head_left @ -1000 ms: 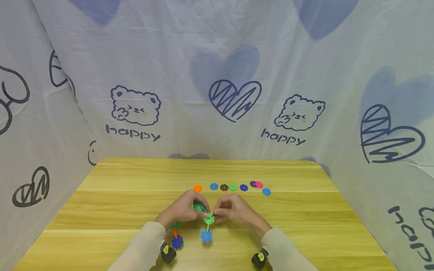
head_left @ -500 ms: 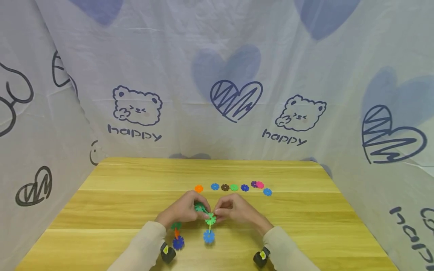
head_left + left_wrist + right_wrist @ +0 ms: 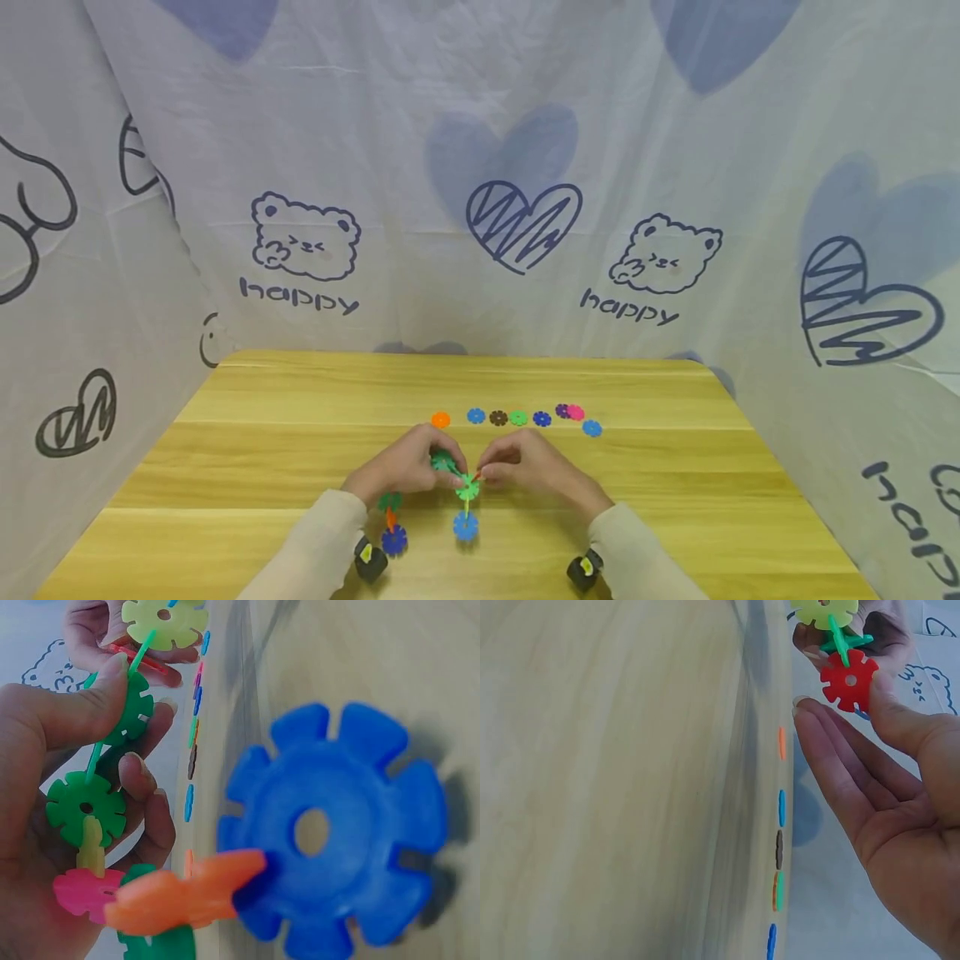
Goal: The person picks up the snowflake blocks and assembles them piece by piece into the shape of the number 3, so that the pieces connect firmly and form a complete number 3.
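Observation:
My left hand [image 3: 408, 461] grips a chain of slotted plastic snowflake discs by a green disc [image 3: 135, 712], pinched between thumb and fingers. A pale green disc [image 3: 467, 487] joins its right end, with a blue disc [image 3: 466, 527] hanging below. From the chain's other end, near my left wrist, hang an orange disc [image 3: 187, 892] and a dark blue disc [image 3: 322, 832]. A red disc [image 3: 850, 681] is attached beside the pale green one. My right hand [image 3: 528, 462] is at this red disc, its thumb tip at the edge and its extended fingers apart from the thumb.
A loose row of discs lies farther back on the wooden table [image 3: 300, 400]: an orange disc [image 3: 441, 420], a brown disc [image 3: 498, 418], a pink disc [image 3: 576, 412] and several others. A printed cloth [image 3: 405, 250] hangs behind the table and at both sides.
My right hand has drawn slightly right, and more of the red disc shows between the hands. The left hand keeps its hold on the chain, and the hanging blue disc sits slightly farther right.

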A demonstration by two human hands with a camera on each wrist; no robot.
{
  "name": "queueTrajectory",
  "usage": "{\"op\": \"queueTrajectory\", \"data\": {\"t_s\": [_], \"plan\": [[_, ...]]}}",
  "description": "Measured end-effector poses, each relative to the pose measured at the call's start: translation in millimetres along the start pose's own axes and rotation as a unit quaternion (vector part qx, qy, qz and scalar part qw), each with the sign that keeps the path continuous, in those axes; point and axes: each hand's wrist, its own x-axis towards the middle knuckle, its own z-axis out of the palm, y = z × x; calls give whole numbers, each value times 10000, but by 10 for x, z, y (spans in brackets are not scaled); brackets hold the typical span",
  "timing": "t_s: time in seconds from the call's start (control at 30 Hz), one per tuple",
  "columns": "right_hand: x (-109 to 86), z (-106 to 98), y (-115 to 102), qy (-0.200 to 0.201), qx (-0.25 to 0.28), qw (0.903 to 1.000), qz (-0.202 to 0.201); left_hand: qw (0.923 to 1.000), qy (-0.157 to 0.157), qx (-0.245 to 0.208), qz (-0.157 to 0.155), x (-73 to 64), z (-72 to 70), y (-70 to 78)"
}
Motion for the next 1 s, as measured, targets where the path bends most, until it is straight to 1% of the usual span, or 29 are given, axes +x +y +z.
{"op": "queueTrajectory", "data": {"t_s": [0.13,0.27,0.43,0.53,0.67,0.9,1.0], "plan": [[2,-2,-4,45,-246,9997,-31,10000,4,44,3,-9,-5,-3],[9,12,9,60,-513,9985,-184,10000,-47,88,-9,-9,-12,-6],[13,33,13,153,-722,9964,-409,9997,-152,177,-4,-7,-27,0],[12,53,15,228,-808,9955,-448,9996,-193,209,33,-4,-34,-3],[14,85,7,284,-812,9954,-416,9997,-164,189,34,-1,-28,5],[22,132,0,355,-659,9962,-452,9993,73,322,177,-1,14,40],[25,141,10,360,-644,9961,-478,9991,111,364,188,5,22,43]]}}
